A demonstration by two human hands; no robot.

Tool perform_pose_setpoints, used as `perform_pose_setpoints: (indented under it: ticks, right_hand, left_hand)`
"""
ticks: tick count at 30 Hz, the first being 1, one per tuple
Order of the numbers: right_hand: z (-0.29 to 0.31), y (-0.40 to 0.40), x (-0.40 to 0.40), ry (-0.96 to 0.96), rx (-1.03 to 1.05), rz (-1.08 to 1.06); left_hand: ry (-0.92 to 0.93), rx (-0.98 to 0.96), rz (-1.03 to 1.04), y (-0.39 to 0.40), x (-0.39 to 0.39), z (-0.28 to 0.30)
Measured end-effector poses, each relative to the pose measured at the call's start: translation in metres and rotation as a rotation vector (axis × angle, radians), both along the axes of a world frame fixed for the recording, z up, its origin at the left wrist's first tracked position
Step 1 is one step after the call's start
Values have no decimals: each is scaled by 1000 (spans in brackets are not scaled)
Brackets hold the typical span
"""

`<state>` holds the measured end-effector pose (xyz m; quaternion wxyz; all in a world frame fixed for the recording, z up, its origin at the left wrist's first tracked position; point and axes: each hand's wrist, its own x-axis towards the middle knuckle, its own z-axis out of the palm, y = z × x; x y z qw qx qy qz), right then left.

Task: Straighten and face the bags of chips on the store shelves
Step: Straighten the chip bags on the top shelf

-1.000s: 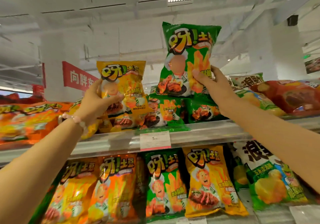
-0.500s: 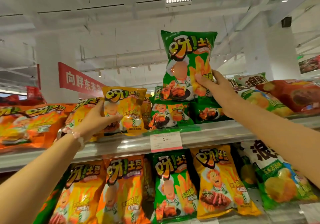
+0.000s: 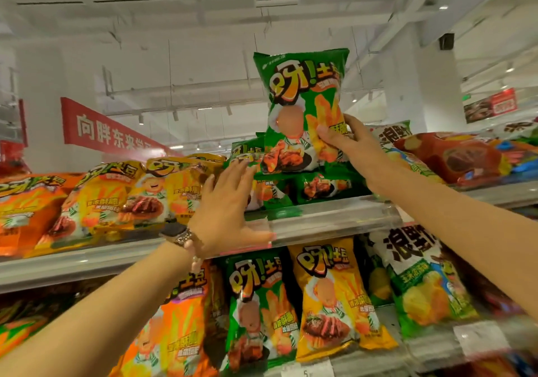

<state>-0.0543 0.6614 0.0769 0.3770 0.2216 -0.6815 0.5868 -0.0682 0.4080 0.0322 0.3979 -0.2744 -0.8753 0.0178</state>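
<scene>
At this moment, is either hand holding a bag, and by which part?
The right hand grips the upright green chip bag at the lower part of its right edge. The left hand is open with fingers spread and holds nothing.

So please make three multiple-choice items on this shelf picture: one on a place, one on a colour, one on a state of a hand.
1. Where is the raised bag?
A. above the top shelf
B. on the floor
C. on the lower shelf

2. What colour is it?
A. green
B. blue
C. white

3. How is the left hand?
A. open
B. pinching a bag
C. out of view

Key:
1 A, the green bag is up over the top shelf.
2 A, its front is green.
3 A, the left hand has spread fingers, while the right hand pinches the bag.
</scene>
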Motion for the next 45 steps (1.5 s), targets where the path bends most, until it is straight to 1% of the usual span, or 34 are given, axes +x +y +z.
perform_pose_setpoints:
  ticks: [3,7,14,19,26,29,35,41,45]
  right_hand:
    - [3,20,-2,-32,14,-14]
    - [3,39,-11,-58,46,-67]
    - [-4,49,-33,-98,178,-151]
    - [-18,52,-43,-263,162,-26]
    - [-28,61,-62,-345,185,24]
    - [-24,67,-64,-399,201,42]
    - [-14,66,-63,-449,219,10]
    - [-12,62,-64,-542,271,-98]
    - [-11,57,-67,-456,256,-110]
  left_hand:
    - [-103,19,-4,16,-13,-4]
    - [-193,-11,66,19,-29,-9]
    - [-164,-13,87,18,-34,-15]
    - [-153,-12,79,17,-30,-16]
    - [-166,-8,92,19,-28,-16]
    - [-179,-7,85,19,-27,-15]
    - [-174,-13,85,19,-27,-15]
    - [-176,-8,82,20,-26,-15]
    - [-169,-13,91,19,-27,-15]
